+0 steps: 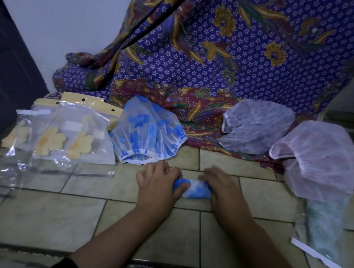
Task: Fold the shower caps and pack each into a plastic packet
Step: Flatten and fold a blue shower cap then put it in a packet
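**Blue shower cap rolled tight on the tiled floor**

While both hands press it to the tiled floor (pixel 42 212), the blue-spotted shower cap (pixel 194 190) lies as a small roll mid-floor. Left hand (pixel 158 182) fingers curl around its left end; right hand (pixel 221 185) fingers press its right end. Plastic packets (pixel 69 132) lie toward the floor's far-left edge.

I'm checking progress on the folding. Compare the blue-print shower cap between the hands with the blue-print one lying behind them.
The cap between the hands is rolled into a tight bundle; the cap behind lies spread open with its lace-trimmed edge showing. The left hand and right hand grip the bundle; nothing touches the open one. The bundle looks far smaller. Both are translucent with blue blotches and rest on the tiled floor.
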